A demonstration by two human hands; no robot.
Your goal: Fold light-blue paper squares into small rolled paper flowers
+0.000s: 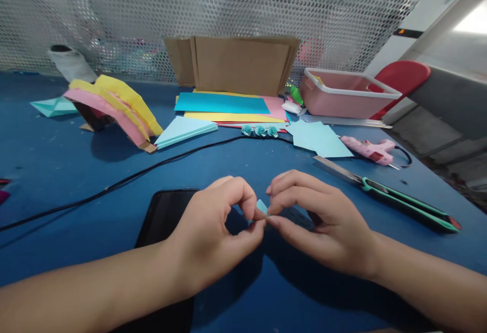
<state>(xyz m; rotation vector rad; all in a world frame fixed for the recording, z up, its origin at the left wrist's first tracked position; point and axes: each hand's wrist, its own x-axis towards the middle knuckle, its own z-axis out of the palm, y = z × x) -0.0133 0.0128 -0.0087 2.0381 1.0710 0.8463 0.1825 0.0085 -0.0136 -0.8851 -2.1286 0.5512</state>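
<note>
Between my fingertips is a small piece of light blue paper [261,206], mostly covered by the fingers. My left hand [224,226] pinches it between thumb and forefinger. From the other side, my right hand [319,216] pinches its edge with the thumb and a fingertip. Under my left forearm lies a black smartphone [163,214], partly hidden. Beyond my hands, three small light blue paper rosettes [259,131] sit in a row by a black cable [182,156]. Light blue paper sheets [321,138] lie to their right, and a stack of folded light blue paper [186,130] to their left.
A utility knife [407,204], its blade out, lies right of my right hand. Behind it rest a pink glue gun [371,150] and a pink basket [350,95]. Cardboard [243,64] and coloured paper [222,103] are at the back. A pink-and-yellow paper-covered piece [114,110] stands left.
</note>
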